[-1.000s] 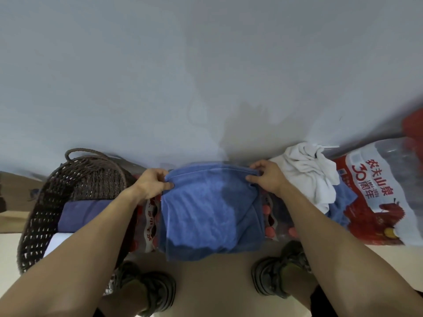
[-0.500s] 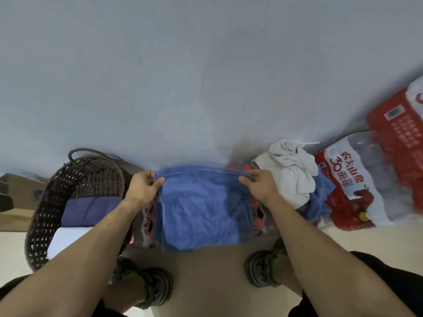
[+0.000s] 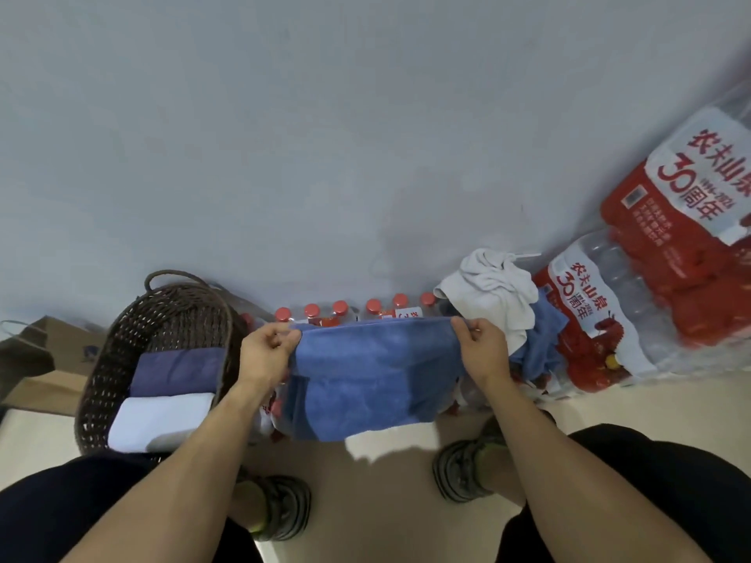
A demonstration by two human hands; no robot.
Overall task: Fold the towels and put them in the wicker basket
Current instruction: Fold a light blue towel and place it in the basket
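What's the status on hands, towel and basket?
Left hand and right hand pinch blue towel by its top corners, hanging. Wicker basket holds two folded towels. Nothing between.

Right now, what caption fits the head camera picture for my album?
Both hands, left hand and right hand, hold a blue towel stretched beside the wicker basket.

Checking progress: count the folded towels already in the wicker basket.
2. A dark blue towel lies toward the far side of the basket, and a white towel lies on the near side. More may be hidden underneath.
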